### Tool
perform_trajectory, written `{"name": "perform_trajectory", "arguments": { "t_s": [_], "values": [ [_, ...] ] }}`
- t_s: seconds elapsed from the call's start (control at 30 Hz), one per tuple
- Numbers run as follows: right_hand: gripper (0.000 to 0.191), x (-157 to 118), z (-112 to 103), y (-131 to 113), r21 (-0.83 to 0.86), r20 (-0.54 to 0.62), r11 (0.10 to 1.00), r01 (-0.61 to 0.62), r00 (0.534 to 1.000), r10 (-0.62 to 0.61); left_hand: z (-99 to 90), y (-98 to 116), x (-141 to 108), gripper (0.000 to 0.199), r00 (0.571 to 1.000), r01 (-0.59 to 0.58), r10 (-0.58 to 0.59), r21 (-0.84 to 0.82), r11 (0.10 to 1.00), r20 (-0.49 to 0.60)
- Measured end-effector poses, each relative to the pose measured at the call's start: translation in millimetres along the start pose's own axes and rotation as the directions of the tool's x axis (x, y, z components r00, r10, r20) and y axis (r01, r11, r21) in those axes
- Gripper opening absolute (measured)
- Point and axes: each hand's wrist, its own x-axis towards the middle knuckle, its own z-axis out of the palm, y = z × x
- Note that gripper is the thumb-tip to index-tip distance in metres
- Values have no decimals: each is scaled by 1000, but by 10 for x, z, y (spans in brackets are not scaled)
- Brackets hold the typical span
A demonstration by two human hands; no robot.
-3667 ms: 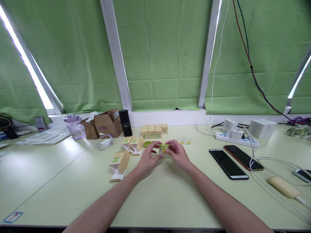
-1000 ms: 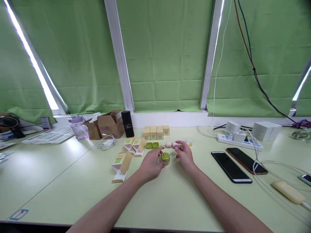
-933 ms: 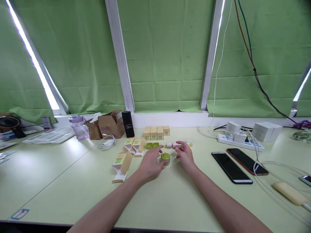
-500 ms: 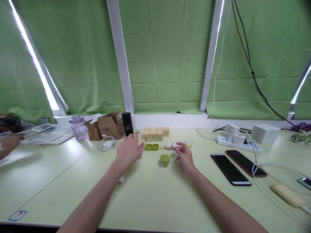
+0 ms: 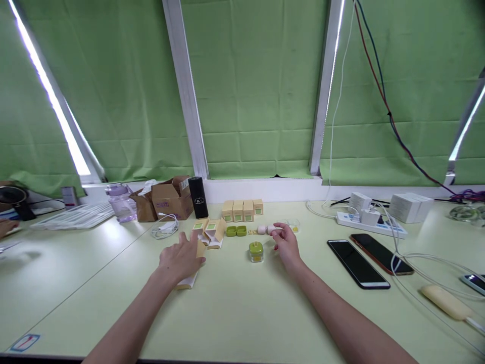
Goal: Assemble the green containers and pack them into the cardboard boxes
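Note:
My left hand (image 5: 181, 259), fingers spread, is over a flat cream carton (image 5: 187, 281) on the table; I cannot tell whether it presses on it. Just beyond lie two more unfolded cream cartons (image 5: 215, 232) with green labels. My right hand (image 5: 287, 245) rests on the table with loosely curled fingers apart, its fingertips beside small pale pink cylinders (image 5: 262, 229); contact is unclear. Between my hands stands a small glass jar with a green lid (image 5: 256, 252). Behind it are two green square lids (image 5: 236, 231) and tiny yellow pieces (image 5: 252, 232). A clear part (image 5: 294, 225) sits behind my right hand.
Several upright cream boxes (image 5: 243, 210) stand at the back, near a black cylinder (image 5: 198, 197), a brown cardboard box (image 5: 172, 198) and a purple bottle (image 5: 122, 203). Two phones (image 5: 358, 264), a power strip (image 5: 373, 224) and loose cables occupy the right. Another person's hand (image 5: 7, 227) shows at far left.
My left hand has moved back toward me and left, from the far cartons to the nearer one, uncovering the two cartons. My right hand has hardly moved. The other person's hand has drawn leftward.

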Motion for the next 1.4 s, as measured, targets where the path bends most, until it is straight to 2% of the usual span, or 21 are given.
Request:
{"name": "perform_trajectory", "arguments": {
  "t_s": [0.13,0.3,0.47,0.57,0.63,0.73,0.8,0.9,0.97,1.13,1.2,1.27,1.33,1.4],
  "values": [
    [46,14,-3,21,-2,-12,1000,7,1000,-7,-18,48,-123,51,1000,-26,26,42,999,-1],
    [45,15,14,55,-21,-6,998,51,999,-51,-201,124,-361,48,996,-79,81,62,995,-27],
    [40,-2,22,61,-71,-1,991,111,994,-111,-381,298,-561,42,980,-132,138,48,990,-143],
    [37,-29,20,33,-111,23,980,167,986,-165,-397,442,-559,29,936,-169,169,27,985,-310],
    [36,-61,28,-6,-135,53,968,211,977,-205,-372,549,-489,25,847,-218,191,3,976,-496],
    [36,-127,60,-90,-164,108,947,277,959,-262,-307,727,-307,25,632,-350,203,-41,936,-748],
    [36,-177,88,-149,-186,155,930,318,944,-292,-260,849,-167,28,483,-436,209,-26,900,-851],
    [40,-239,125,-216,-190,209,917,352,927,-312,-183,1019,24,31,278,-554,231,41,831,-932],
    [44,-265,147,-241,-175,221,919,354,924,-314,-116,1117,123,30,195,-615,249,80,784,-949],
    [42,-295,185,-267,-102,207,932,348,924,-323,89,1293,227,32,72,-741,282,138,657,-957],
    [38,-300,189,-273,-94,181,933,347,928,-326,147,1317,209,37,58,-800,291,130,586,-955],
    [37,-299,183,-277,-93,153,934,345,932,-329,172,1301,172,44,80,-860,316,94,501,-946],
    [36,-286,165,-276,-92,137,933,349,932,-335,173,1252,137,53,128,-902,327,27,431,-936],
    [36,-264,139,-269,-110,115,929,354,933,-342,167,1187,120,63,199,-915,306,-65,398,-931]
  ]
}}
